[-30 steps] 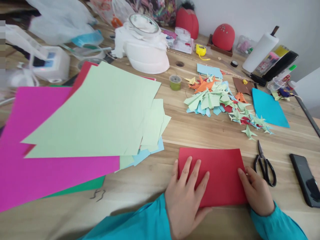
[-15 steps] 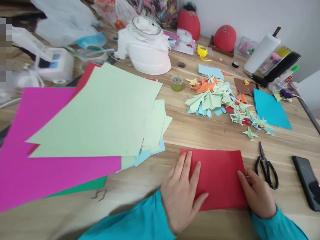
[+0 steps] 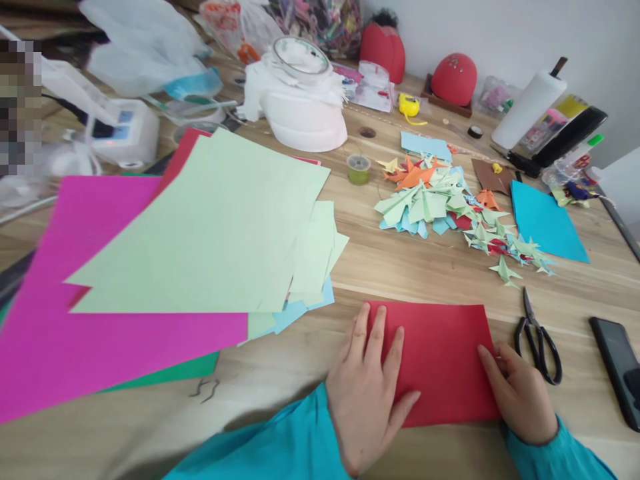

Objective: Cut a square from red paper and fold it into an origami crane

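Observation:
A red sheet of paper lies on the wooden table in front of me, its near edge toward my body. Spread flat over its left side is my left hand, fingers apart and pressing down. At the right edge my right hand pinches the paper, thumb on top and the other fingers curled at the edge and partly hidden. Black-handled scissors lie just beyond my right hand. Farther back is a pile of folded paper pieces in green, orange, blue and red.
To the left, pale green sheets rest on a magenta sheet. A phone lies at far right, near a blue sheet. A thread spool, white tape roll and yellow tape measure stand farther back.
The whole view has shifted slightly, with things appearing a little farther right and lower. Both hands keep the same hold on the red paper.

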Action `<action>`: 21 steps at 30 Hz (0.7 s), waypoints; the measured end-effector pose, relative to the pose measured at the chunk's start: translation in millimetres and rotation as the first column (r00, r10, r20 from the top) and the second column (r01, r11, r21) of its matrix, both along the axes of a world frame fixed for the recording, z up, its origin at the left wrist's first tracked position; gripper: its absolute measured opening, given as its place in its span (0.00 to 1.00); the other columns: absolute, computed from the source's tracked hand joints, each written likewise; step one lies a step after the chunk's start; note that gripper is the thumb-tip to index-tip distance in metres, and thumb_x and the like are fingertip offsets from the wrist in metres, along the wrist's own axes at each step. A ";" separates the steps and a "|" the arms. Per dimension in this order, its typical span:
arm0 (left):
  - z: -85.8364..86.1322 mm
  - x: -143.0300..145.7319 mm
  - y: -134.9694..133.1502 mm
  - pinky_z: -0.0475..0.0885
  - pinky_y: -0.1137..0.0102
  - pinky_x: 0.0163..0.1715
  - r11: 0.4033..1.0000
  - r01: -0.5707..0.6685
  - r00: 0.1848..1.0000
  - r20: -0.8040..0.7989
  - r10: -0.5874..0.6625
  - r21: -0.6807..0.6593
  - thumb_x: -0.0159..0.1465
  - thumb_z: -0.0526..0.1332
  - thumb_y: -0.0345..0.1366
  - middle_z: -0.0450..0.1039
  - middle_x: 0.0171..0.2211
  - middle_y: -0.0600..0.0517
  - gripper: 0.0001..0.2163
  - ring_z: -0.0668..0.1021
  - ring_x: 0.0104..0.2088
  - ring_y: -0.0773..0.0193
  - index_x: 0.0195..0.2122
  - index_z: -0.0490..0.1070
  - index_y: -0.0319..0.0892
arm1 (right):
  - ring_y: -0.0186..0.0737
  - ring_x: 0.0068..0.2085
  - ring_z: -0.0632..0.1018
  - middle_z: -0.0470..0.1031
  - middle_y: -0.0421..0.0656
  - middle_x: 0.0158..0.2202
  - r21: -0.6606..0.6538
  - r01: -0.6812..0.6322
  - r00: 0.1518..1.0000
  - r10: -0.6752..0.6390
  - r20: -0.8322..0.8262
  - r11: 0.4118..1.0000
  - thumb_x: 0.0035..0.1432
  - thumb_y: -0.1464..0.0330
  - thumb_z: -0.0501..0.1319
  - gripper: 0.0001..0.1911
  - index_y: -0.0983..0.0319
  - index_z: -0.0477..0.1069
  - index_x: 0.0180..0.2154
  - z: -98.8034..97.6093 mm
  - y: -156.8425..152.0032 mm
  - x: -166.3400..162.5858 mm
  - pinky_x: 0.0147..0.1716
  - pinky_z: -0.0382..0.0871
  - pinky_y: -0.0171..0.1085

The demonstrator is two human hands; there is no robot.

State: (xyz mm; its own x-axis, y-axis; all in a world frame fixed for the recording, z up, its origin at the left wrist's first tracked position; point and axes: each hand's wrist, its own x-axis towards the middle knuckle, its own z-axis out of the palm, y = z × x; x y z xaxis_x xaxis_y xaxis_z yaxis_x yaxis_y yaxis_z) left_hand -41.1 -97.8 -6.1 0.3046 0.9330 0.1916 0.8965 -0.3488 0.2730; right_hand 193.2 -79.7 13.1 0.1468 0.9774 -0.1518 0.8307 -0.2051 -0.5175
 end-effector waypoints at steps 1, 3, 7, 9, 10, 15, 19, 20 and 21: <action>-0.3 0.1 -0.3 0.53 0.48 0.56 1.000 -0.002 1.000 0.002 0.002 -0.004 0.59 0.51 0.54 0.53 0.61 0.32 0.31 0.45 0.63 0.35 0.55 0.65 0.34 | 0.34 0.17 0.67 0.66 0.37 0.15 0.006 -0.007 1.000 0.007 0.008 1.000 0.58 0.51 0.50 0.21 0.58 0.60 0.22 0.2 0.1 0.1 0.16 0.55 0.32; -0.1 0.9 -0.9 0.53 0.48 0.56 1.000 -0.009 1.000 0.007 0.009 -0.014 0.59 0.51 0.54 0.52 0.61 0.31 0.31 0.44 0.63 0.35 0.56 0.65 0.34 | 0.34 0.17 0.66 0.64 0.37 0.15 0.022 -0.018 0.999 0.017 0.030 1.000 0.58 0.51 0.50 0.21 0.58 0.59 0.21 0.7 0.5 0.2 0.16 0.55 0.32; 6.8 4.0 -2.5 0.50 0.47 0.57 0.995 -0.025 1.000 0.010 0.026 -0.093 0.55 0.52 0.60 0.51 0.62 0.31 0.37 0.42 0.63 0.34 0.57 0.64 0.35 | 0.33 0.17 0.66 0.64 0.36 0.15 0.027 -0.017 0.998 0.015 0.054 0.999 0.58 0.51 0.50 0.21 0.58 0.60 0.21 1.5 1.1 0.1 0.17 0.56 0.31; 12.6 5.4 -2.5 0.48 0.46 0.57 0.986 -0.032 0.999 0.011 0.034 -0.164 0.48 0.53 0.66 0.49 0.63 0.31 0.44 0.42 0.63 0.33 0.57 0.63 0.37 | 0.33 0.17 0.66 0.65 0.36 0.15 0.026 -0.005 0.998 0.004 0.056 1.000 0.58 0.51 0.50 0.21 0.58 0.60 0.22 1.3 0.9 0.0 0.17 0.55 0.31; 15.5 5.7 -1.8 0.47 0.45 0.57 0.980 -0.033 0.999 0.011 0.036 -0.196 0.44 0.54 0.68 0.48 0.63 0.31 0.47 0.42 0.63 0.33 0.58 0.63 0.38 | 0.33 0.17 0.66 0.65 0.37 0.15 0.024 0.002 0.999 -0.003 0.053 1.000 0.58 0.51 0.50 0.21 0.58 0.60 0.22 1.1 0.4 0.0 0.17 0.55 0.31; 22.1 2.3 6.3 0.46 0.47 0.58 0.964 0.021 1.000 -0.011 -0.025 -0.265 0.42 0.58 0.66 0.46 0.64 0.35 0.46 0.40 0.64 0.37 0.58 0.62 0.43 | 0.34 0.18 0.68 0.68 0.38 0.17 0.016 0.054 0.998 -0.054 0.017 0.998 0.57 0.50 0.49 0.22 0.59 0.62 0.23 -1.5 -5.3 0.5 0.17 0.58 0.31; 17.7 -1.2 10.3 0.46 0.45 0.58 0.962 0.074 0.996 -0.026 -0.083 -0.262 0.43 0.59 0.65 0.46 0.65 0.36 0.46 0.39 0.64 0.35 0.59 0.60 0.42 | 0.33 0.18 0.68 0.70 0.39 0.19 0.023 0.069 0.998 -0.069 -0.006 0.997 0.57 0.49 0.50 0.21 0.59 0.65 0.26 -2.9 -10.0 2.1 0.17 0.59 0.30; 16.0 -1.7 10.3 0.46 0.44 0.57 0.963 0.078 0.996 -0.027 -0.088 -0.258 0.43 0.59 0.65 0.45 0.65 0.36 0.46 0.39 0.63 0.34 0.60 0.59 0.41 | 0.33 0.18 0.68 0.70 0.39 0.18 0.020 0.066 0.998 -0.066 -0.006 0.998 0.57 0.49 0.50 0.22 0.59 0.65 0.25 -2.9 -10.7 2.5 0.17 0.59 0.30; 14.4 -2.0 10.1 0.45 0.43 0.57 0.963 0.086 0.995 -0.024 -0.095 -0.254 0.44 0.59 0.65 0.44 0.65 0.36 0.46 0.38 0.63 0.33 0.60 0.59 0.41 | 0.33 0.18 0.67 0.70 0.39 0.18 0.020 0.065 0.998 -0.065 -0.003 0.998 0.57 0.49 0.51 0.22 0.59 0.65 0.25 -2.9 -11.0 2.9 0.16 0.59 0.30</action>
